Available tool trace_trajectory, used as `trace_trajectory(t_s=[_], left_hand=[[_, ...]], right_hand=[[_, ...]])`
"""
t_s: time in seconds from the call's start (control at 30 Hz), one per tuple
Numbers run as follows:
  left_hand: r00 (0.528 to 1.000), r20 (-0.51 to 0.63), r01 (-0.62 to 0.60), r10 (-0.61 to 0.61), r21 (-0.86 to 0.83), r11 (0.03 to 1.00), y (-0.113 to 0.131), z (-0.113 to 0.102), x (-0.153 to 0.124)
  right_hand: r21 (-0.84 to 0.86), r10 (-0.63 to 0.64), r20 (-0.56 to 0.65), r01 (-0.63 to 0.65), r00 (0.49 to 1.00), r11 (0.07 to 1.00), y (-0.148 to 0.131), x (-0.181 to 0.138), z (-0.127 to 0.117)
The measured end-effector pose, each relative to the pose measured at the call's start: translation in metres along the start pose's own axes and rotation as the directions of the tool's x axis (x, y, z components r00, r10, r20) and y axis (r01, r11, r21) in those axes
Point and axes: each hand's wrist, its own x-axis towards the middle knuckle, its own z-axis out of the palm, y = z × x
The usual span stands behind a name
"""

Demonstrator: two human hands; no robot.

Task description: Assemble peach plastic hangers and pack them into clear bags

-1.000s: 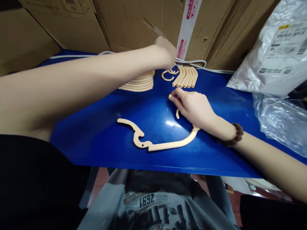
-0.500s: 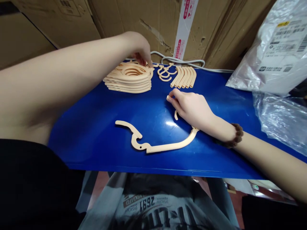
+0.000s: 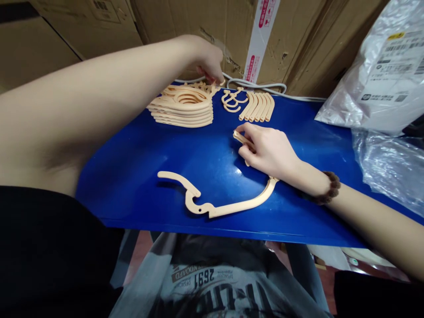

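My left hand (image 3: 212, 64) reaches over the far right corner of a stack of cream plastic folding hangers (image 3: 182, 110), its fingers pinched together. A small curved tip shows at its fingertips, but what they hold is mostly hidden. My right hand (image 3: 270, 148) is closed around a slim cream hanger piece (image 3: 243, 139), whose end sticks out past the thumb and forefinger. Below, an opened folding hanger (image 3: 235, 206) lies on the table; its right end runs up under my right hand, and the join is hidden.
Loose hanger hooks (image 3: 232, 100) and a row of several curved hanger arms (image 3: 256, 107) lie at the back of the blue table (image 3: 132, 185). Behind are a white cable (image 3: 281, 87) and cardboard boxes (image 3: 225, 17). Plastic packaging (image 3: 380, 79) stands at the right.
My left hand has moved slightly up and right at the stack's corner. The right fingers have shifted, so more of the hanger piece shows. The view has shifted slightly.
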Motion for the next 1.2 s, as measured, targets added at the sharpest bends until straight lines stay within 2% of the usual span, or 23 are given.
trace_trajectory(t_s=[0.1, 0.2, 0.33, 0.43, 0.47, 0.5, 0.53, 0.57, 0.63, 0.7, 0.77, 0.83, 0.9, 1.0, 1.2], left_hand=[[0.984, -0.165, -0.053, 0.06, 0.047, 0.997, 0.006, -0.015, -0.011], [0.938, -0.341, -0.029, 0.059, 0.093, 0.995, 0.013, -0.032, -0.021], [0.852, -0.467, -0.209, 0.238, 0.115, 0.971, 0.032, -0.045, -0.052], [0.794, -0.512, -0.321, 0.327, 0.103, 0.942, 0.057, -0.04, -0.089], [0.786, -0.524, -0.323, 0.328, 0.103, 0.941, 0.065, -0.035, -0.102], [0.832, -0.49, -0.264, 0.259, 0.059, 0.963, 0.072, -0.028, -0.113], [0.856, -0.467, -0.248, 0.221, 0.003, 0.969, 0.076, -0.02, -0.123], [0.865, -0.436, -0.289, 0.248, -0.028, 0.957, 0.079, -0.009, -0.13], [0.912, -0.336, -0.264, 0.236, -0.041, 0.964, 0.077, 0.015, -0.139], [0.9, -0.329, -0.317, 0.286, -0.045, 0.947, 0.067, 0.041, -0.142], [0.857, -0.39, -0.402, 0.337, -0.096, 0.911, 0.055, 0.062, -0.141], [0.833, -0.433, -0.443, 0.345, -0.146, 0.885, 0.044, 0.076, -0.141], [0.824, -0.457, -0.46, 0.334, -0.197, 0.866, 0.039, 0.082, -0.142], [0.836, -0.464, -0.448, 0.293, -0.267, 0.853, 0.037, 0.082, -0.145], [0.877, -0.398, -0.398, 0.271, -0.282, 0.873, 0.039, 0.081, -0.149]], right_hand=[[0.033, -0.044, -0.062, 0.046, 0.997, 0.998, 0.002, -0.002, 0.002], [0.055, -0.1, -0.09, 0.105, 0.991, 0.993, 0.005, -0.004, 0.004], [0.083, -0.111, -0.077, 0.118, 0.991, 0.99, 0.011, -0.002, 0.007], [0.162, -0.098, -0.1, 0.113, 0.99, 0.98, 0.015, 0.002, 0.009], [0.192, -0.09, -0.109, 0.11, 0.99, 0.975, 0.016, 0.003, 0.01], [0.22, -0.078, -0.116, 0.102, 0.99, 0.97, 0.017, 0.004, 0.011], [0.239, -0.062, -0.122, 0.09, 0.991, 0.967, 0.017, 0.005, 0.011], [0.246, -0.044, -0.125, 0.074, 0.991, 0.966, 0.017, 0.005, 0.012], [0.237, -0.017, -0.133, 0.048, 0.991, 0.97, 0.016, 0.006, 0.013], [0.235, -0.007, -0.149, 0.042, 0.989, 0.971, 0.015, 0.006, 0.014], [0.264, -0.008, -0.157, 0.05, 0.988, 0.963, 0.014, 0.006, 0.013], [0.304, -0.003, -0.143, 0.047, 0.99, 0.952, 0.013, 0.006, 0.012], [0.324, 0.003, -0.109, 0.032, 0.994, 0.946, 0.011, 0.005, 0.01], [0.314, 0.012, -0.085, 0.015, 0.996, 0.949, 0.009, 0.003, 0.007], [0.283, 0.028, -0.093, 0.0, 0.995, 0.959, 0.007, 0.002, 0.005]])
